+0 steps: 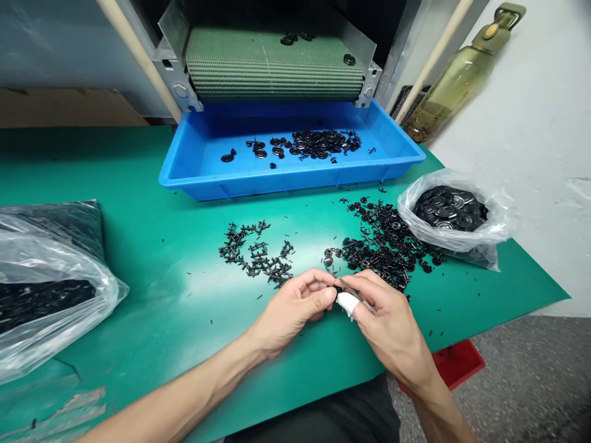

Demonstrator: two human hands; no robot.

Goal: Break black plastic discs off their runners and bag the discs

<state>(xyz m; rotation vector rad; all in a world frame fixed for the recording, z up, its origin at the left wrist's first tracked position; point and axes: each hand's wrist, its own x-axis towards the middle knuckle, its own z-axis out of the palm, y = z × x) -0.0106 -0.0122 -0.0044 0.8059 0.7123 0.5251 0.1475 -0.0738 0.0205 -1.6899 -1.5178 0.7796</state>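
Observation:
My left hand (295,304) and my right hand (385,317) meet over the green table (152,234), fingers pinched together. Between the fingertips sits a small black plastic part (338,288), mostly hidden. The right hand also grips a thin metal blade-like tool (353,289), and its thumb wears a white wrap (347,303). Just beyond the hands lies a heap of black parts (383,243). To the left of that heap is a smaller pile of black sprue pieces (256,252).
A blue tray (295,175) with several black parts stands under a green conveyor belt (272,61). A clear bag of black discs (450,212) sits at right, another bag (46,289) at left. A green bottle (462,74) leans on the wall. A red bin (462,363) is below.

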